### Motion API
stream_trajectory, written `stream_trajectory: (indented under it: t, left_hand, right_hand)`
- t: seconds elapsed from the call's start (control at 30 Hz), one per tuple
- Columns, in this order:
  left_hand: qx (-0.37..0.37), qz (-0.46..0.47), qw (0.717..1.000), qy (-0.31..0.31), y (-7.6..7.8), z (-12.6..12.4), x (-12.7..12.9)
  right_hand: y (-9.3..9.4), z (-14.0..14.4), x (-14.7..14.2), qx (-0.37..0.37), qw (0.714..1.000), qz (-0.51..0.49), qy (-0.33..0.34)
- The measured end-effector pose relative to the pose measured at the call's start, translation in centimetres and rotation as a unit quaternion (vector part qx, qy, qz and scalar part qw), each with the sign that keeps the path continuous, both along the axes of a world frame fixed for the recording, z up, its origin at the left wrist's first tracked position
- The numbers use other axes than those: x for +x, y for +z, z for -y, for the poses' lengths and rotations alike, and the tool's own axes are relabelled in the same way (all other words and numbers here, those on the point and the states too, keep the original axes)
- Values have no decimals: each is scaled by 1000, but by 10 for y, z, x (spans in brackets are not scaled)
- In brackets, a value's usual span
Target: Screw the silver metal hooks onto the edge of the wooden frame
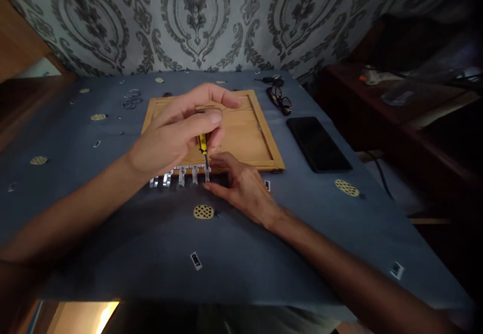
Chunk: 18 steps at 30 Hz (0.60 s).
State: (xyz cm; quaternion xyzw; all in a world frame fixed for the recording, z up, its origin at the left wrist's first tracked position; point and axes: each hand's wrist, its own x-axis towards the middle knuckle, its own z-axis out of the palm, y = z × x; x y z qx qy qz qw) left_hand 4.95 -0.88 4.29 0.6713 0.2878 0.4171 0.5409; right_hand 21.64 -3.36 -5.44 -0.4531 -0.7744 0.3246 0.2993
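My left hand (169, 135) is above the wooden frame with its forefinger stretched out. Its thumb and lower fingers are closed round a screwdriver (203, 143) with a yellow and black handle. The screwdriver points down, its tip at the rightmost metal hook (207, 175) on the near edge of the wooden frame (245, 138). My right hand (245, 185) reaches in from the right, thumb and forefinger closed about that same hook. Several similar shiny hooks (182, 177) line the edge to its left, partly in shadow. The screw under the tip is too small to make out.
Metal rings or hooks (131, 99) lie at the back left. Eyeglasses (279, 100) and a black phone (319, 144) rest right of the frame. The blue pineapple-print cloth (151, 263) covers the table. Behind stands a patterned curtain (196, 17); dark furniture (350, 92) flanks the right.
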Motion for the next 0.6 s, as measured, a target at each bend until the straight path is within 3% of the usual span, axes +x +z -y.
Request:
stream_trajectory:
  t: [0.3, 0.47, 0.6]
  left_hand:
    - [8, 78, 997, -14, -15, -3, 11]
    - [11, 99, 994, -42, -13, -3, 18]
    - [-22, 76, 991, -104, -7, -7, 16]
  right_hand:
    - [-4, 0, 1, -8, 999, -34, -2]
    - [0, -1, 2, -24, 999, -40, 10]
    - [3, -1, 2, -26, 999, -21, 7]
